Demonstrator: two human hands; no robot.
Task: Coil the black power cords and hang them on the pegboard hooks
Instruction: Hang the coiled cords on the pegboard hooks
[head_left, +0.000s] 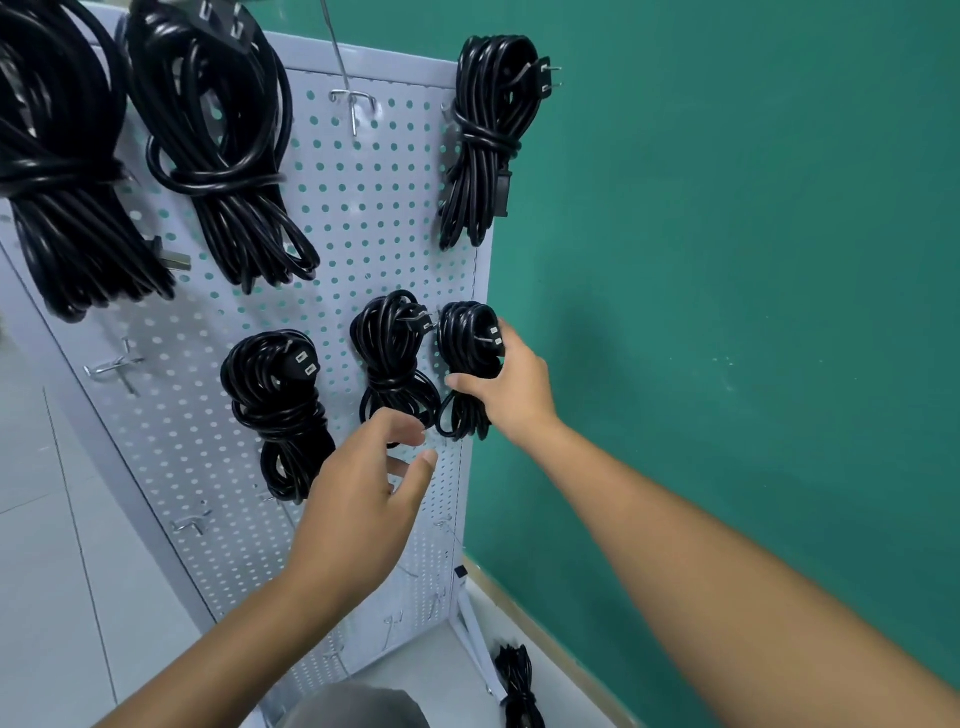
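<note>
Green wall (727, 260) fills the right of the view; pale tiled floor (41, 571) lies at lower left. White pegboard (358, 218) stands upright on the floor, its right edge next to the wall. Two large coiled black cords hang at upper left: far-left bundle (57, 171) and second bundle (223, 156). A slimmer top-right cord (485, 140) hangs at the board's right edge. Lower row, left to right: lower-left cord (275, 405), middle cord (392, 358), rightmost cord (467, 364). Right hand (511, 387) grips the rightmost cord around its wrapped waist, thumb across the front, coil held against the board's right edge. Left hand (371, 499) hovers just below the middle cord, fingers loosely spread, holding nothing. One more cord on the floor (517, 686) lies near the stand's foot. Bare metal hook (356, 104) at top centre.
</note>
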